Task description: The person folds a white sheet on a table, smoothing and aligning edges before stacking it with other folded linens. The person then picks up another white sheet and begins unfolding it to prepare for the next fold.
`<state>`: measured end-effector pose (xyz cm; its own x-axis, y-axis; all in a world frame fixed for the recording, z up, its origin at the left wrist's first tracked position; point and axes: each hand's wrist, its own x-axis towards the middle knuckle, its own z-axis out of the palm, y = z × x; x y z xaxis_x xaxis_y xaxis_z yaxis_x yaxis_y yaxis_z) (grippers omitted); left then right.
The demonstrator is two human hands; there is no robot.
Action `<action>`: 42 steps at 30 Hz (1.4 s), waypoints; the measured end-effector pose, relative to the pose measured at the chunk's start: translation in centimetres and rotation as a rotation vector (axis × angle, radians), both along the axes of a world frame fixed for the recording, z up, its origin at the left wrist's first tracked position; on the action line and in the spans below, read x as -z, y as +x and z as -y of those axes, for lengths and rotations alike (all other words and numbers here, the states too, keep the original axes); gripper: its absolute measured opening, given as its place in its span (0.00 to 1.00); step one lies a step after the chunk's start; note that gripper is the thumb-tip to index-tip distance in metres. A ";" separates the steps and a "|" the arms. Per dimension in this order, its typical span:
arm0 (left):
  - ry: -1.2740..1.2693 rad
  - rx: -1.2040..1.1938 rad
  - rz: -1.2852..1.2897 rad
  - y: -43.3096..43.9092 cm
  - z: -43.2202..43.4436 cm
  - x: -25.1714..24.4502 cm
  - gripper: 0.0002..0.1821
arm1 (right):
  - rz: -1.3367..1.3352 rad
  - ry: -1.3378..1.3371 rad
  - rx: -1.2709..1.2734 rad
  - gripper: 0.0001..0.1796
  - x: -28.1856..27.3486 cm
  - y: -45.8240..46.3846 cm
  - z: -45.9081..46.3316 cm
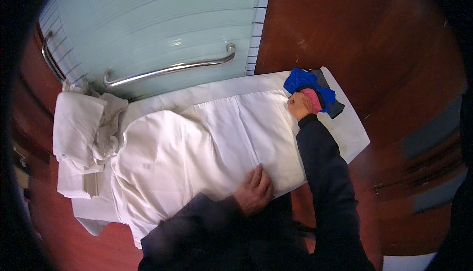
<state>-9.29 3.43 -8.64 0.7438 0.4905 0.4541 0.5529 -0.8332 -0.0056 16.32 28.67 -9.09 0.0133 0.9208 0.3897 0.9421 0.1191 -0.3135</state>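
A white cloth point(229, 134) lies over the long covered table point(349, 138), flat and folded towards the right, wrinkled towards the left. My left hand point(255, 191) rests on its near edge, fingers slightly curled. At the cloth's far right corner is my right hand point(300, 105), its fingers curled; whether they pinch the cloth cannot be told. Right beside that hand lie a blue cloth point(301, 79) and a pink piece point(312, 99) with a dark rim, on top of a dark grey item point(334, 109).
Folded white cloths point(79, 126) are stacked at the table's left end. Behind the table stands a frosted glass panel point(166, 23) with a metal handle bar point(170, 69). A reddish-brown wooden surface point(332, 23) is at the upper right.
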 end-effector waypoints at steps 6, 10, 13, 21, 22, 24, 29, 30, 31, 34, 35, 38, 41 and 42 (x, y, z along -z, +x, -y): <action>-0.250 0.045 0.191 -0.1 -0.1 -1.9 0.23 | -0.092 -0.019 -0.050 0.10 -0.8 0.1 0.5; -0.656 0.031 0.259 -1.7 -1.5 -4.1 0.20 | -0.063 -0.043 -0.064 0.11 -0.5 0.2 0.1; -0.501 -0.095 0.361 -2.9 -3.8 -4.7 0.18 | -0.045 -0.004 -0.040 0.10 0.2 0.1 -0.4; -0.159 -0.312 0.357 -4.9 -13.7 0.2 0.16 | -0.030 0.018 0.040 0.08 0.4 -0.5 -0.1; -0.113 -0.313 0.320 -5.2 -13.8 1.0 0.17 | -0.109 0.005 0.015 0.07 0.4 -0.4 0.0; -0.078 -0.270 0.319 -5.4 -14.2 2.1 0.17 | -0.089 0.050 0.010 0.07 0.6 -0.4 0.2; -0.031 -0.284 0.188 -5.3 -14.6 2.1 0.22 | -0.075 0.025 0.016 0.05 1.0 -0.2 -0.1; -0.030 -0.287 0.175 -5.2 -14.5 1.8 0.23 | -0.110 0.047 -0.011 0.05 1.0 -0.1 -0.1; -0.027 -0.291 0.163 -5.1 -14.5 1.7 0.25 | -0.132 0.066 -0.027 0.06 1.0 0.0 -0.1; -0.037 -0.328 0.127 -4.7 -14.3 1.2 0.27 | -0.166 0.078 -0.078 0.10 0.5 0.3 0.4; -0.036 -0.331 0.123 -4.6 -14.3 1.1 0.28 | -0.175 0.075 -0.095 0.11 0.1 0.3 0.6; -0.031 -0.343 0.118 -4.4 -14.3 0.9 0.28 | -0.244 -0.081 -0.079 0.15 -1.8 -0.3 1.7; -0.045 -0.350 0.115 -4.4 -14.4 1.0 0.29 | 0.020 0.117 -0.118 0.18 -3.6 -3.6 4.8; -0.048 -0.351 0.115 -4.5 -14.5 1.1 0.29 | -0.003 0.074 -0.257 0.20 -4.4 -5.0 6.1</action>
